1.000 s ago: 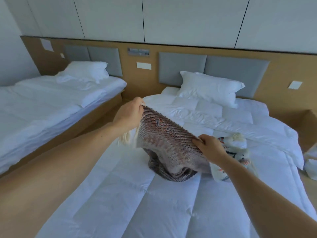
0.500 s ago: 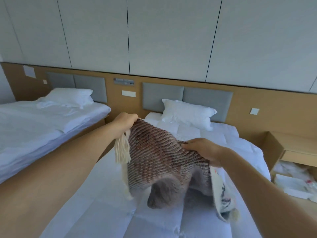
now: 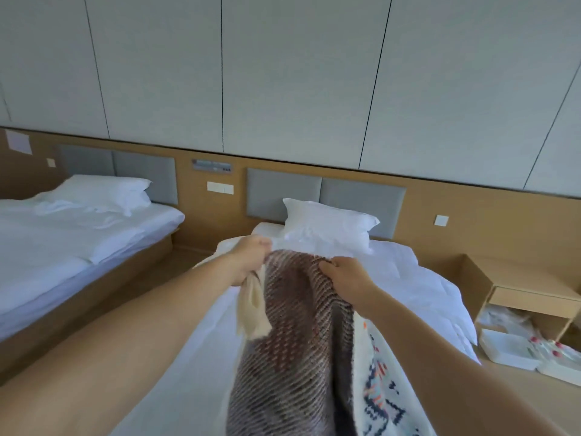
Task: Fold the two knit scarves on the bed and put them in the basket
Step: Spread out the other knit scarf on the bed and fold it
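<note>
A brown-and-grey knit scarf [image 3: 292,335] with a cream fringe hangs lifted above the bed [image 3: 418,294]. My left hand [image 3: 248,259] grips its top left corner. My right hand [image 3: 345,275] grips the top edge a little to the right. The scarf drops out of view at the bottom. A white scarf [image 3: 383,382] with dark and coloured patterns hangs to the right of the brown one, partly behind my right forearm; what holds it up is hidden. No basket is in view.
A white pillow [image 3: 327,225] lies at the bed's head. A second bed [image 3: 63,247] stands to the left across a narrow floor gap. To the right are a wooden nightstand [image 3: 531,297] and white packages [image 3: 531,350] on the floor.
Both hands have raised the brown scarf higher and moved closer together. The scarf now hangs long and straight. The view has tilted upward.
</note>
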Motion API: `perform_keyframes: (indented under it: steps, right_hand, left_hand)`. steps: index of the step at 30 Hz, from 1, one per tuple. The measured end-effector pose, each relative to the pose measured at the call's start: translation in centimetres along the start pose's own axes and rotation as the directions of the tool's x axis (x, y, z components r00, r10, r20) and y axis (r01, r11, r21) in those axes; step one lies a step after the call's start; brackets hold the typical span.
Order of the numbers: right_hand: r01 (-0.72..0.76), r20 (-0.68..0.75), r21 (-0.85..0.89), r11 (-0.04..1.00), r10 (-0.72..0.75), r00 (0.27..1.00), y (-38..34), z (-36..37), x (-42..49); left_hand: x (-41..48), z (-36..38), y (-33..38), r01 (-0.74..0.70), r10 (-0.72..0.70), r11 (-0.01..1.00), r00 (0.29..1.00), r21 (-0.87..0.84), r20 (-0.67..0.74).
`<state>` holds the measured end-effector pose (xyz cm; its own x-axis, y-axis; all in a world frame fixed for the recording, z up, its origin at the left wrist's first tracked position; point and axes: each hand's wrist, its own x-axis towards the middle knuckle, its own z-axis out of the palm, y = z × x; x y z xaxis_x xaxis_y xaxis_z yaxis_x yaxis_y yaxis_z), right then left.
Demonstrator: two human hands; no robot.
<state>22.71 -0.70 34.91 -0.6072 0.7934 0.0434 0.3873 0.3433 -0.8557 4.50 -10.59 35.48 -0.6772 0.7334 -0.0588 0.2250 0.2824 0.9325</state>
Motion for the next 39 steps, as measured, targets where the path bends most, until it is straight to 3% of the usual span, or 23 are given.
perform_keyframes:
  steps: [3,8,12,19,23,27,33,37,39]
  right_hand:
    - [0.095,0.029,-0.029,0.995,-0.094,0.995,-0.8,0.8,-0.3]
    - [0.124,0.128,0.124,0.984,-0.140,0.982,-1.2,-0.3,-1.3]
    - [0.145,0.153,0.175,0.974,-0.172,0.973,-1.0,-1.4,-1.3]
    - [0.163,-0.037,0.056,0.985,-0.161,0.986,2.1,-2.9,-1.0]
    - [0.121,-0.122,-0.167,0.979,-0.142,0.982,5.4,-2.4,-0.3]
    - [-0.077,-0.156,-0.079,0.994,0.064,0.986,9.7,-3.2,0.0]
    - [-0.035,0.087,0.141,0.989,0.023,0.996,8.6,-5.9,-0.7]
    - [-0.166,0.423,0.310,0.936,0.021,0.906,4.1,-9.5,-2.1]
    - [-0.151,0.485,0.401,0.904,-0.070,0.871,1.6,-10.9,-2.4]
  left_hand:
    - [-1.5,1.9,0.5,-0.128,0.147,0.984,0.975,-0.122,0.166]
    - [-2.5,2.0,0.8,-0.208,0.245,0.968,0.895,-0.138,0.372]
    - [-2.5,2.8,1.2,-0.322,0.259,0.946,0.821,0.036,0.509]
    - [-1.4,2.5,5.0,-0.465,0.337,0.832,0.857,0.303,0.391]
    - [-1.8,3.0,8.1,-0.503,0.438,0.831,0.855,0.236,0.277]
    - [-1.1,1.2,9.9,-0.467,0.468,0.877,0.883,0.113,0.019]
    - [2.4,-0.9,4.6,-0.184,0.245,0.941,0.949,0.283,-0.197]
    - [3.5,-1.5,1.8,-0.063,0.164,0.935,0.949,0.350,-0.267]
    - [3.6,-1.3,1.8,-0.043,0.139,0.935,0.958,0.352,-0.251]
